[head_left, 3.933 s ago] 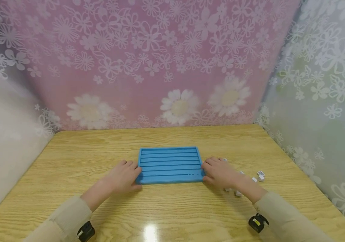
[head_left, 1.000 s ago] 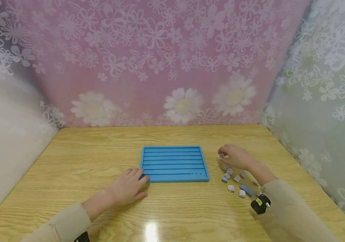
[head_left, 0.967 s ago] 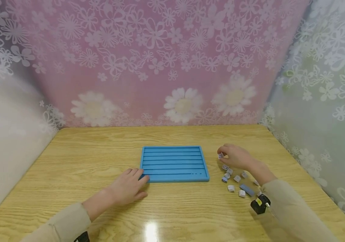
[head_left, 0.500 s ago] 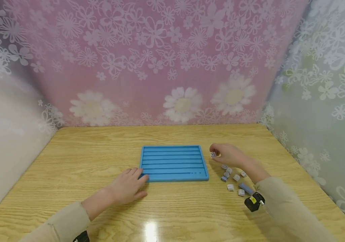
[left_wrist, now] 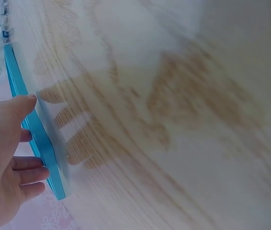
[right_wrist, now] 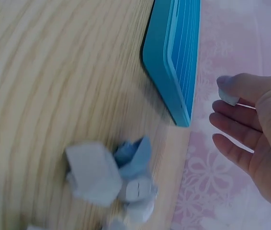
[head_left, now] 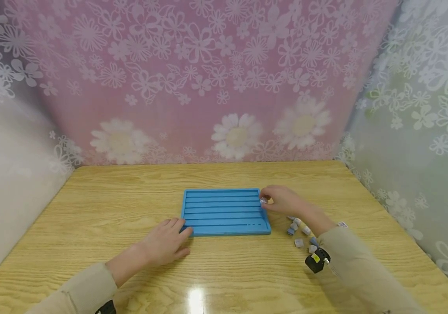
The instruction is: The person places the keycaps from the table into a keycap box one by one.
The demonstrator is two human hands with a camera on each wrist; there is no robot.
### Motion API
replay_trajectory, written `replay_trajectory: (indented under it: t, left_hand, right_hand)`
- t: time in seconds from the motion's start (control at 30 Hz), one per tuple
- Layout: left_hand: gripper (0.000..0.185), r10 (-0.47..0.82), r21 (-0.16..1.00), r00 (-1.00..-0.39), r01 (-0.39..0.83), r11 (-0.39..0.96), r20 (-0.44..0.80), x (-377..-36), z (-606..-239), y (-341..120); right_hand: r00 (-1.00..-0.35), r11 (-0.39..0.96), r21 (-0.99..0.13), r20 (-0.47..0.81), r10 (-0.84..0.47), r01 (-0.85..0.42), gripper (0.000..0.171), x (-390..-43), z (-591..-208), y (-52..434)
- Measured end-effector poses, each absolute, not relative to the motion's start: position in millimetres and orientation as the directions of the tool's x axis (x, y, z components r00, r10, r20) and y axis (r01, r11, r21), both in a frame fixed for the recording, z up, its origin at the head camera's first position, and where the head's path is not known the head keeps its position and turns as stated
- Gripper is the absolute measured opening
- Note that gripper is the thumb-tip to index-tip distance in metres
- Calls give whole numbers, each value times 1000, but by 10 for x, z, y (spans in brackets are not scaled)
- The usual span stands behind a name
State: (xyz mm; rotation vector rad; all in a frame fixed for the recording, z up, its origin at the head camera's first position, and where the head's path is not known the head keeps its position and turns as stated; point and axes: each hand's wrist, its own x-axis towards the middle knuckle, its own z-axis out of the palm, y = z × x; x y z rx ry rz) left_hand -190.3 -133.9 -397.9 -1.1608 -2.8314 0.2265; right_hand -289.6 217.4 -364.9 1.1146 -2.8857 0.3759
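A ribbed blue tray (head_left: 224, 213) lies mid-table. My left hand (head_left: 165, 244) rests at its front left corner, fingers relaxed against the rim, thumb extended in front; the left wrist view shows these fingers (left_wrist: 30, 175) by the tray edge. My right hand (head_left: 284, 203) pinches a small whitish keycap (head_left: 263, 201) between thumb and forefinger, over the tray's right rim. In the right wrist view the pinched keycap (right_wrist: 228, 97) is partly covered by the thumb, the other fingers loosely spread.
Several loose white and blue keycaps (head_left: 299, 243) lie right of the tray, some hidden under my right forearm. One keycap (head_left: 342, 224) sits farther right. Flowered pink wall covering (head_left: 184, 87) stands behind the wooden table (head_left: 129, 187).
Both hands held the tray's sides at first. The right hand then let go, took a keycap and carried it left to the tray's right rim. The left hand stayed by the corner.
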Motion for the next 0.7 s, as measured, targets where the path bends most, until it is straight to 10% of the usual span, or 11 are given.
replay_trajectory:
  t: [0.7]
  left_hand:
    - [51, 717, -191, -697, 702, 687, 16, -1905, -3969, -1346]
  right_hand:
    - [-689, 673, -150, 118, -715, -724, 25, -2892, -3675, 1683]
